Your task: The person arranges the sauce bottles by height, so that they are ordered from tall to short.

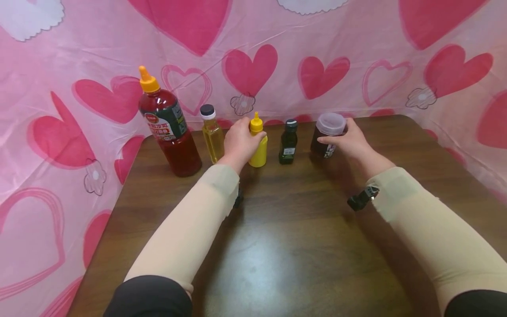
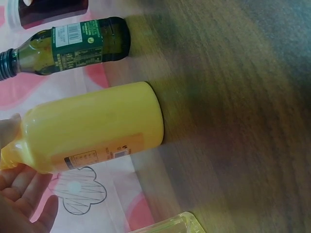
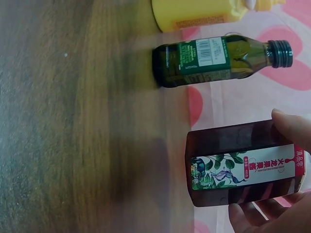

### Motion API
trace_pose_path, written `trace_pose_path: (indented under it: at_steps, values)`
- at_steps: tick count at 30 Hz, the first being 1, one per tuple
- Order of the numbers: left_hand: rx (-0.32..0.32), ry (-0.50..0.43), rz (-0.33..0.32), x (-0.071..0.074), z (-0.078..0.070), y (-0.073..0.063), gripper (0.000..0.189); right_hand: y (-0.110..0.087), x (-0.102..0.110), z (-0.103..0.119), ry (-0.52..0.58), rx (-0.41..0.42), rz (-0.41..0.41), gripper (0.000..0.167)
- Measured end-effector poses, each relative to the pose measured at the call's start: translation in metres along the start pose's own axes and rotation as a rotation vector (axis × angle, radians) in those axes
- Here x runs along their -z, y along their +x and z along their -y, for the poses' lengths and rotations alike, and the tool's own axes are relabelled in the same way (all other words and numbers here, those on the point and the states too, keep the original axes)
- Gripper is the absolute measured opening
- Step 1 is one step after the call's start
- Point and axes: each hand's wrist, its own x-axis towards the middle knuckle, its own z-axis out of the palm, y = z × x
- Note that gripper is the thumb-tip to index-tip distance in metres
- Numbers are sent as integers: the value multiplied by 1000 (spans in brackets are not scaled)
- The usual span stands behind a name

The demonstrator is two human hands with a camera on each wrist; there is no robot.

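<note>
My left hand [image 1: 240,143] grips a yellow squeeze bottle [image 1: 259,152] by its neck, thumb on one side and fingers on the other. The bottle is upright, its pointed cap rising above the hand. On the right, my right hand [image 1: 350,143] holds a jam jar [image 3: 233,165] with dark contents, a translucent lid [image 1: 331,123] and a white label with leaves. Thumb and fingers span the jar's upper part. Whether the jar's base touches the table is hard to tell. Between the two hands stands a small dark green glass bottle [image 1: 288,143] with a black cap, untouched.
Left of the yellow bottle stands a clear bottle of golden liquid [image 1: 214,138] with a black-and-white cap. Farther left is a tall red sauce bottle [image 1: 174,136] with an orange nozzle. A pink heart-patterned cloth [image 1: 277,26] hangs behind the brown wooden table [image 1: 293,237].
</note>
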Motion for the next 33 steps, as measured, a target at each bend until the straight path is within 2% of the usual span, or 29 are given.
trace_pose_path:
  at_steps: [12, 33]
  values:
    - [-4, 7, -15, -2, 0, 1, 46, 2, 4, -13, -35, -9, -4, 85]
    - [-12, 23, -18, -2, -1, 1, 47, 5, -2, -22, -24, -21, -13, 84]
